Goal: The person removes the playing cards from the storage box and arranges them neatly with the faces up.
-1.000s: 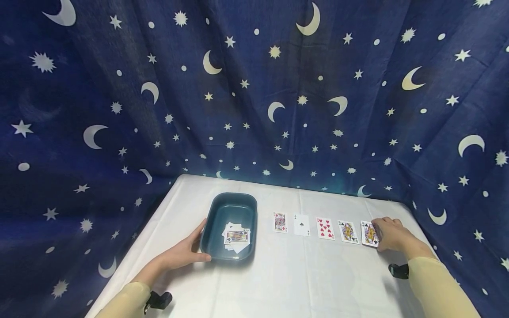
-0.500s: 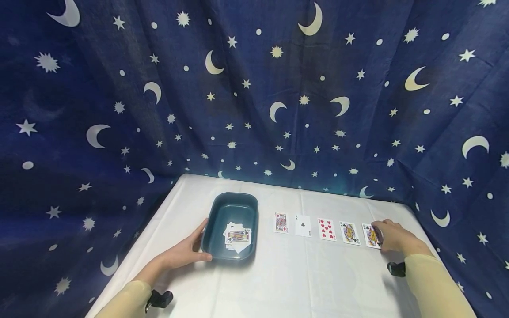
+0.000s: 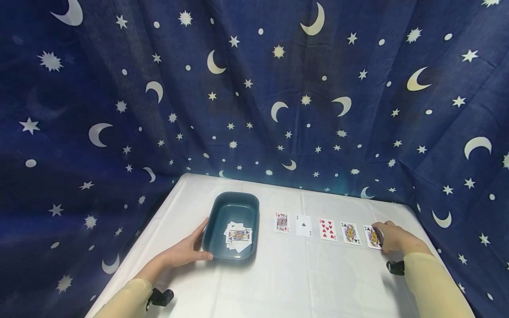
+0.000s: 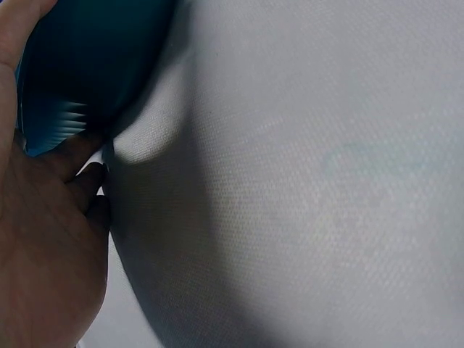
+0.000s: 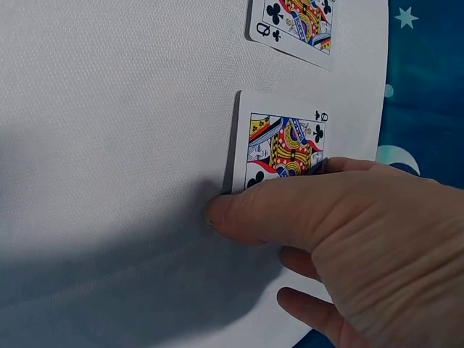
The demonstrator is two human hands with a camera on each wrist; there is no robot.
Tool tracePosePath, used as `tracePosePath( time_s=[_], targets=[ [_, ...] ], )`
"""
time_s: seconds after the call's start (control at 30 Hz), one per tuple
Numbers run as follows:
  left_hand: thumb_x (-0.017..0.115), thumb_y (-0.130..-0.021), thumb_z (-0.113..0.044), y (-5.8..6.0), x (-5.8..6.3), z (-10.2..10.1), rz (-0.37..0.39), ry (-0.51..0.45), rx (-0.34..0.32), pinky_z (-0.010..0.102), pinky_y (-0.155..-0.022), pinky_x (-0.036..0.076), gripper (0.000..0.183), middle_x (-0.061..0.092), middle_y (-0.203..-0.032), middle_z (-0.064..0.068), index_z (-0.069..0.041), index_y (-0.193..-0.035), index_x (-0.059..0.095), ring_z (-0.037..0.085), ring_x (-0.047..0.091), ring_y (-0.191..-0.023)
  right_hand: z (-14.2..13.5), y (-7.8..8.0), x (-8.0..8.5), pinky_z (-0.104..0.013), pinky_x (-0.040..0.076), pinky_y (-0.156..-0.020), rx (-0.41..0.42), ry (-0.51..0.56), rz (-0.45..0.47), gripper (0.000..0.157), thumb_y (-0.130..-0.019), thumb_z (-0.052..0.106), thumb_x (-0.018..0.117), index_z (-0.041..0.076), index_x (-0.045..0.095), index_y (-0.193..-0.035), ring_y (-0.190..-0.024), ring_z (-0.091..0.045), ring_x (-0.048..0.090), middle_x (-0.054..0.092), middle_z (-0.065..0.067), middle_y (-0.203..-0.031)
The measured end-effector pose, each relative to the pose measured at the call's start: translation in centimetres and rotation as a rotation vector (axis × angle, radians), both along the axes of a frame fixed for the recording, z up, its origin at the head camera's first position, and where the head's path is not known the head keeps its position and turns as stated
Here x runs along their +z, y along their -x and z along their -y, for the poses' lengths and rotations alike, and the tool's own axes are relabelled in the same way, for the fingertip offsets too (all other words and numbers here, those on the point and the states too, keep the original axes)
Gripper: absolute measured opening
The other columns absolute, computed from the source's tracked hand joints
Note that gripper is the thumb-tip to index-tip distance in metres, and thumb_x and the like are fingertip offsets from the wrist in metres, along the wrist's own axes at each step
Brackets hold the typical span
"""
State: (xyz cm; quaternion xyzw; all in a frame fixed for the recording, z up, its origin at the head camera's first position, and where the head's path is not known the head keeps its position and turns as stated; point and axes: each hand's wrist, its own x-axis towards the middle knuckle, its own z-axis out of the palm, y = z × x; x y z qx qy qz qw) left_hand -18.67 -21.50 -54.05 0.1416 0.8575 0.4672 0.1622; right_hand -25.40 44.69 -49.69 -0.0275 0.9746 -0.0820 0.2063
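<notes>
My left hand (image 3: 184,252) holds the left side of a dark teal plastic tray (image 3: 238,213), its thumb at the near left corner. A small loose pile of playing cards (image 3: 240,236) lies in the tray, a face card on top. At the right, my right hand (image 3: 394,238) pinches a queen of clubs (image 5: 286,141) by its edges between thumb and finger. The hand covers part of that card. Its neighbour in the row is another queen of clubs (image 3: 351,233), face up and apart from it.
Farther left in the row lie a red heart card (image 3: 328,229), an ace of clubs (image 3: 304,225) and a diamond face card (image 3: 282,223). A white cloth covers the table (image 3: 278,282). Behind hangs a dark blue curtain (image 3: 254,106) with moons and stars.
The queen of clubs in my right hand has come slightly nearer and lies flatter. The right hand has shifted a little with it. Left hand and tray have stayed in place.
</notes>
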Motion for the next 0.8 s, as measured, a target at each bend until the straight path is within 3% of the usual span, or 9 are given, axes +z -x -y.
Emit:
tracePosePath(
  time_s=[0.5, 0.8],
  targets=[
    [0.079, -0.071, -0.04, 0.07, -0.23, 0.04, -0.004, 0.021, 0.009, 0.048, -0.11, 0.017, 0.112, 0.009, -0.154, -0.004, -0.04, -0.147, -0.003, 0.022, 0.015, -0.139, 0.08, 0.11, 0.17, -0.064, 0.042, -0.08, -0.03, 0.005, 0.044, 0.08, -0.063, 0.001, 0.077, -0.004, 0.04, -0.133, -0.093, -0.04, 0.048, 0.038, -0.034, -0.118],
    [0.078, -0.073, -0.037, 0.02, -0.42, 0.05, -0.049, -0.01, -0.022, 0.05, -0.108, 0.021, 0.11, 0.009, -0.155, 0.006, -0.035, -0.148, -0.003, 0.03, 0.016, -0.138, -0.07, 0.13, -0.07, -0.063, 0.042, -0.079, -0.026, -0.005, 0.045, 0.079, -0.064, 0.0, 0.075, -0.004, 0.039, -0.134, -0.094, -0.042, 0.047, 0.036, -0.035, -0.119]
  ],
)
